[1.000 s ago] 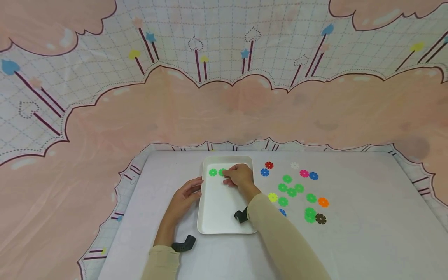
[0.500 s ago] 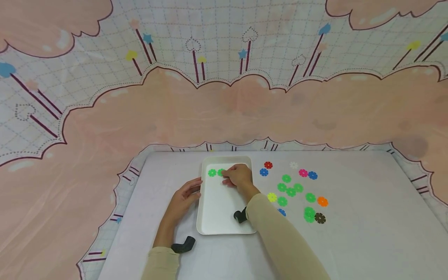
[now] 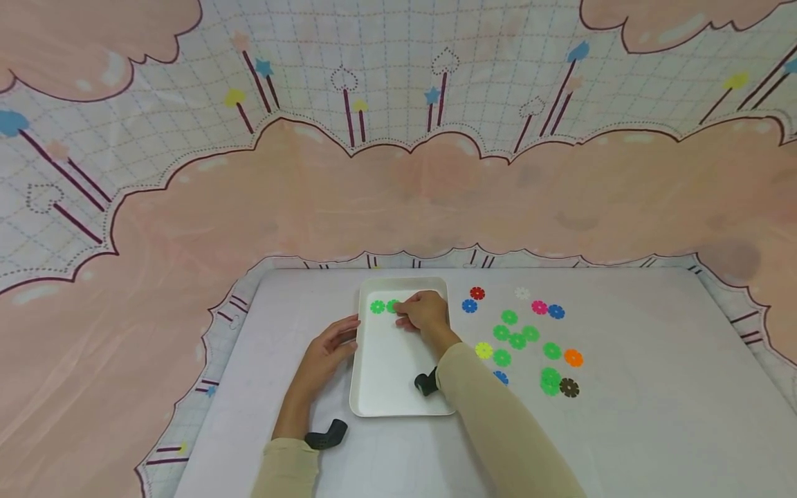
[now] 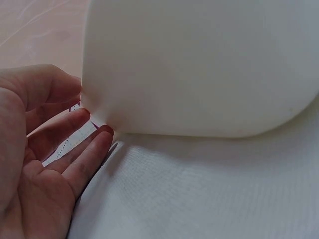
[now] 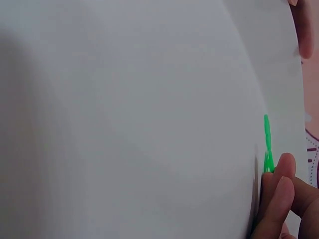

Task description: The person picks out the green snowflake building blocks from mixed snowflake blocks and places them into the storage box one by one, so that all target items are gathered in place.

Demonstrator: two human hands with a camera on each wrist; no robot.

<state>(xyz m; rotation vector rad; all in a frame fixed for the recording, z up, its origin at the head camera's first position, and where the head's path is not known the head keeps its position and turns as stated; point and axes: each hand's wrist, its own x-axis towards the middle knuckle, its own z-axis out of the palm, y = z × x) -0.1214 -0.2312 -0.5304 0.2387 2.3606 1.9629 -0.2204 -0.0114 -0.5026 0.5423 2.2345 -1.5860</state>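
A white rectangular tray (image 3: pixel 385 373) lies on the table, with a green notched snowflake disc (image 3: pixel 377 306) near its far left corner. Just right of that sits a second green disc (image 3: pixel 391 305), partly hidden by the right hand (image 3: pixel 426 315), whose thumb and fingertips pinch its edge. Both green discs look edge-on and low over the tray floor in the right wrist view. Along the tray's left side rests the left hand (image 3: pixel 325 356), fingers spread and relaxed. The left wrist view has its fingertips (image 4: pixel 105 130) touching the tray wall.
Right of the tray, loose discs lie on the white table: several green ones (image 3: pixel 517 341), plus red (image 3: pixel 477 293), yellow (image 3: pixel 483 351), orange (image 3: pixel 573 357) and brown (image 3: pixel 569 387). Black wrist devices (image 3: pixel 328 436) sit at both cuffs. A patterned cloth (image 3: pixel 436 200) hangs behind.
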